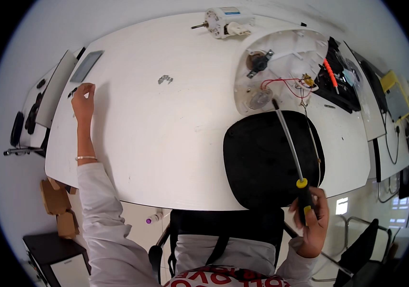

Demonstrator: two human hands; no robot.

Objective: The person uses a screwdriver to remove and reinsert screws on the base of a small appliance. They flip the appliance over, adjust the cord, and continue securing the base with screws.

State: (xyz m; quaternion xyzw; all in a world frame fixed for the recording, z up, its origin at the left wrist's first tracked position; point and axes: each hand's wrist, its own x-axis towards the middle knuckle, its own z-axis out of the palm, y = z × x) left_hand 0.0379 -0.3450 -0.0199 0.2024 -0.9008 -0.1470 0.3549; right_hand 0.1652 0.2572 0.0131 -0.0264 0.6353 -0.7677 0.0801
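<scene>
Well, the right hand grips a black-and-yellow screwdriver; the left hand (holding something? I can't tell) curls over the white table.

The motor lies behind-left of the shell, beyond the screwdriver.

Left hand outstretched — right hand closer in, curled.
</scene>
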